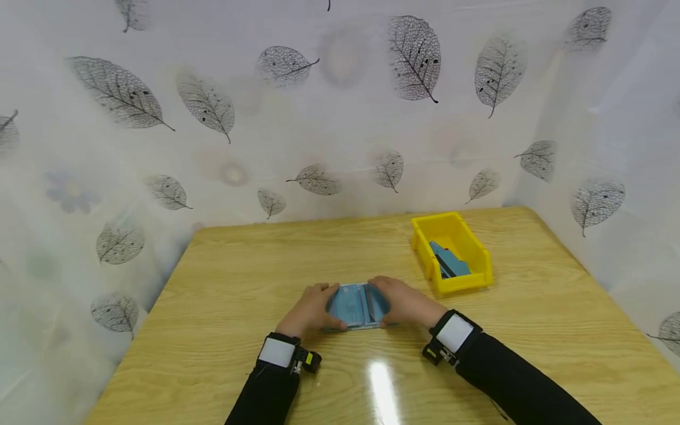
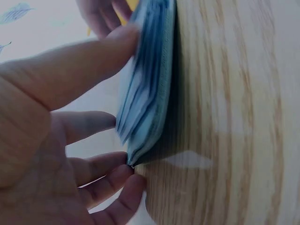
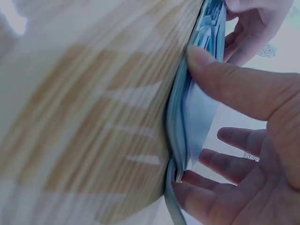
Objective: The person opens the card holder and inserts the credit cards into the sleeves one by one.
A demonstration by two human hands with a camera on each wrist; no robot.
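A light blue wallet [image 1: 350, 306] with clear card sleeves lies at the middle of the wooden table. My left hand [image 1: 310, 311] holds its left end, thumb at the near edge and fingers at the far side. At the opposite end, my right hand [image 1: 408, 302] grips it the same way. From the left wrist, the wallet [image 2: 157, 89] shows several stacked leaves above its cover, with my thumb [image 2: 110, 49] against them. The right wrist view has the thumb [image 3: 225, 79] pressing the near side of the wallet [image 3: 178, 117], whose cover bends at one end.
To the right, behind my right hand, stands a yellow bin [image 1: 467, 284] with a blue-grey and black item [image 1: 450, 262] inside. A leaf-patterned curtain [image 1: 340, 124] hangs along the back and sides of the table [image 1: 223, 354].
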